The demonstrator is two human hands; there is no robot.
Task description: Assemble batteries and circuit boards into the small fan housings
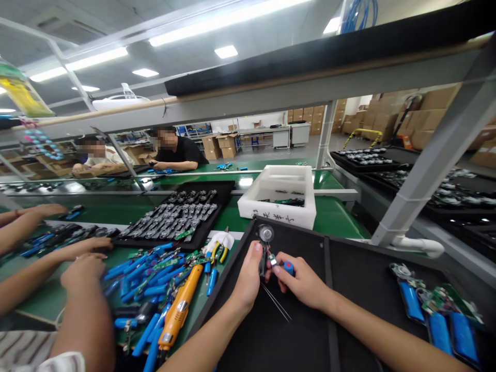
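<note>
My left hand (248, 274) grips a small dark device (263, 261) with a round metal disc (265, 233) at its top end. My right hand (302, 281) pinches a blue-capped part (289, 267) beside a small circuit board (273, 261). Both hands are close together over a black tray (294, 336). Two thin wires (276, 303) run down from the device onto the tray. My fingers hide much of the device's body. Several blue assemblies with green boards (439, 330) lie at the tray's right end.
On the green belt to the left lie a heap of blue-handled assemblies (147, 274), an orange electric screwdriver (180, 307) and yellow-handled pliers (217, 253). Ahead stand a black tray of metal parts (170, 214) and a white foam box (277, 199). A co-worker's hands (85, 253) work at left.
</note>
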